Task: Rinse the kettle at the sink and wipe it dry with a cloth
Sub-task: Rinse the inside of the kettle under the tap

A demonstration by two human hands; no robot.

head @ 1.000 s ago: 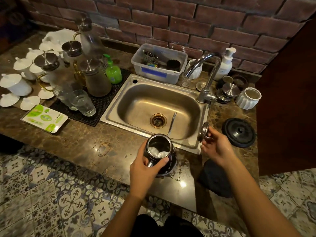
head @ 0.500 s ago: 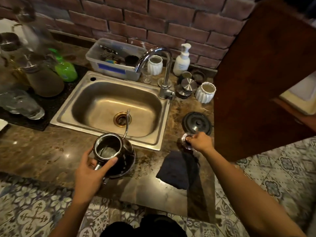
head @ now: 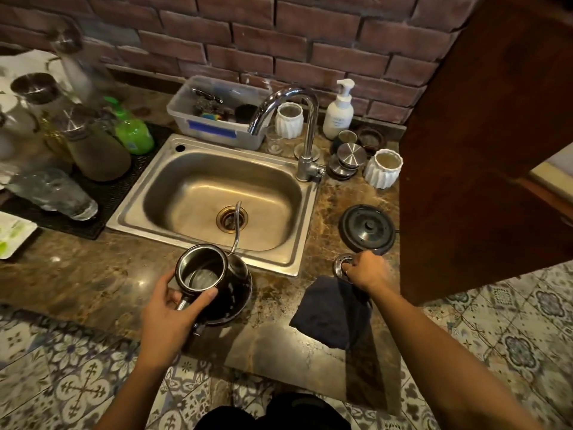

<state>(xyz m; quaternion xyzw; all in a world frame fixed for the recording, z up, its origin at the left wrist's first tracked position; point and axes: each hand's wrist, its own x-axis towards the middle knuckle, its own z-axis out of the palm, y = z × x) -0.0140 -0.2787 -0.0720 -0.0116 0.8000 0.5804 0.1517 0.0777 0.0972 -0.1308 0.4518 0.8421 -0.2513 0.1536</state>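
A dark gooseneck kettle (head: 231,283) with its top open stands on the counter just in front of the steel sink (head: 214,197); its thin spout reaches over the basin. My left hand (head: 173,308) grips its handle at the rim. My right hand (head: 367,271) rests on the small metal kettle lid (head: 341,265), fingers on its knob, right of the sink. A dark blue cloth (head: 331,315) lies on the counter directly below that hand. The chrome tap (head: 297,119) curves over the basin with no water running.
A black round kettle base (head: 367,229) sits beyond the lid. White ribbed cups (head: 384,169), a soap pump bottle (head: 339,110) and a plastic tub (head: 217,119) stand behind the sink. Glass jugs, tumblers and a green bottle (head: 133,131) crowd the mat at left. A wooden panel (head: 483,150) looms right.
My right hand carried the lid from beside the kettle to the counter right of the sink and set it down above the cloth. The kettle stayed in my left hand.
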